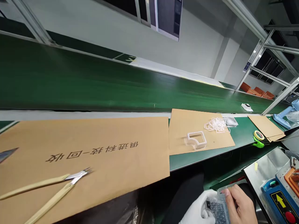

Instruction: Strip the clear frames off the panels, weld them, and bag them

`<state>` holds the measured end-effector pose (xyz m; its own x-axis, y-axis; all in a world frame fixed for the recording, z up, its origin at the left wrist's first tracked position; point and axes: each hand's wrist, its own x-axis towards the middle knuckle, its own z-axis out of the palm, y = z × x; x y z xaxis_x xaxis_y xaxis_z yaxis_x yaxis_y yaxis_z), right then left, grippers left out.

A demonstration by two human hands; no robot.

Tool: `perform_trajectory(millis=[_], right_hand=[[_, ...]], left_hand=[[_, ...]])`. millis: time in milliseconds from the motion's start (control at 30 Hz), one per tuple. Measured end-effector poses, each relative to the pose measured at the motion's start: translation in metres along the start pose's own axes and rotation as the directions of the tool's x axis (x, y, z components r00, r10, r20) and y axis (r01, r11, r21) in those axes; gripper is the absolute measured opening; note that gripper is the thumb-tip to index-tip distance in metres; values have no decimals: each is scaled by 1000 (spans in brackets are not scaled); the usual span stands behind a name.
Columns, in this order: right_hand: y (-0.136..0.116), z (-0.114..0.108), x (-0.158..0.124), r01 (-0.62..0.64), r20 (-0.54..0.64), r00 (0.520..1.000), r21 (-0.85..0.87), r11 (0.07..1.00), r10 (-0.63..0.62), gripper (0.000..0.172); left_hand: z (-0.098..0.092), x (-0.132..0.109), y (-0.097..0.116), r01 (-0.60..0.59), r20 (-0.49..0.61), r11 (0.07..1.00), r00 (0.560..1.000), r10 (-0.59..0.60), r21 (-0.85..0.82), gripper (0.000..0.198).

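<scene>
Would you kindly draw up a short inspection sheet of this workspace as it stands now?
Surface: green belt behind a green bench, with cardboard sheets lying on it.
Job's things: bubble wrap, held up off the bench.
Clutter: clear plastic frame, white strips, tape roll, green clip, long-handled snips.
Grippers: left hand, in a white glove, and right hand, bare, both on the wrap.
Cables: nothing seen.
Surroundings: blue machine with a yellow arrow, fan, orange chairs.
</scene>
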<state>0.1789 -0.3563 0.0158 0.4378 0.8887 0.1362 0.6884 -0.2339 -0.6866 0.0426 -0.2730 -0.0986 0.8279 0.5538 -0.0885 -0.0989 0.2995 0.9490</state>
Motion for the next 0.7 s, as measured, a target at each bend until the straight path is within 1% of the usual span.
perform_trajectory(millis=[33,67,100,167,233,267,333,367,433,467,500,533,567,600,633,700], right_hand=[[-2,0,0,-15,-3,1000,2,1000,15,51],[-5,0,0,-35,2,999,3,999,35,52],[-6,0,0,-60,14,998,4,998,60,53],[-6,-3,0,-107,39,993,3,994,107,55],[-1,-13,2,-140,26,990,-12,990,141,56],[3,-20,4,-152,0,988,-26,988,152,56],[17,-35,9,-175,-51,984,-51,983,172,54],[24,-41,11,-188,-53,981,-50,981,185,54],[40,-44,15,-197,5,980,-3,980,197,60],[46,-40,17,-194,62,980,49,980,191,67],[51,-33,17,-191,132,976,124,974,174,79],[56,-24,17,-190,209,967,217,958,145,94],[59,-13,16,-193,275,956,319,928,105,109],[61,-2,16,-204,328,943,415,887,63,120],[62,8,15,-218,367,930,493,843,26,125],[62,22,16,-222,387,922,585,780,-27,123]], left_hand=[[1,1,0,-9,-13,998,1000,10,67,66],[2,2,1,-24,-29,990,999,28,137,69],[4,3,2,-41,-48,978,997,52,203,65],[4,5,5,-58,-76,947,993,86,317,49],[0,6,9,-12,-93,923,994,52,385,33],[-4,6,11,27,-101,922,995,13,385,26],[-12,4,17,111,-123,943,990,-75,312,12],[-16,3,21,141,-136,958,985,-110,248,10],[-21,1,32,147,-137,980,982,-128,135,12],[-22,1,39,137,-130,985,984,-122,107,13],[-21,1,46,125,-113,987,987,-113,103,14],[-18,2,52,113,-85,986,991,-103,120,16],[-15,3,58,98,-52,984,995,-91,148,17],[-11,5,63,80,-15,984,997,-79,158,18],[-6,8,66,60,26,989,998,-64,135,20],[1,13,64,14,94,1000,995,-13,-8,29]])
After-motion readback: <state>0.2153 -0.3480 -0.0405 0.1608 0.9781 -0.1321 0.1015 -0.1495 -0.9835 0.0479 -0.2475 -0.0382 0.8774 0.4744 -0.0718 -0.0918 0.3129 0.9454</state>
